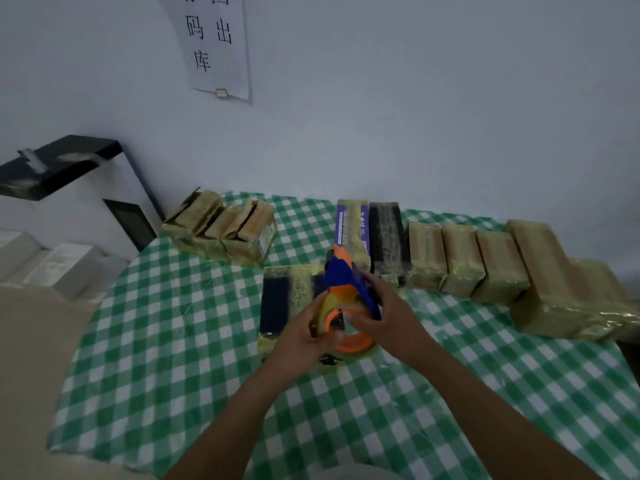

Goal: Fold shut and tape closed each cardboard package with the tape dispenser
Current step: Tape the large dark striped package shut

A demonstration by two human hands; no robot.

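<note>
here, left hand point(304, 344) and right hand point(389, 317) both curled round tape dispenser point(344, 278), over dark package point(277, 301)

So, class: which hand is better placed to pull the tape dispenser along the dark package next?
Probably the right hand: it grips the tape dispenser by its blue body, while the left hand only holds the roll's near edge.

tape dispenser point(346, 292) over package point(280, 299) | package row point(460, 258) behind right | bundle point(221, 230) behind left | table point(173, 358) beneath
</note>
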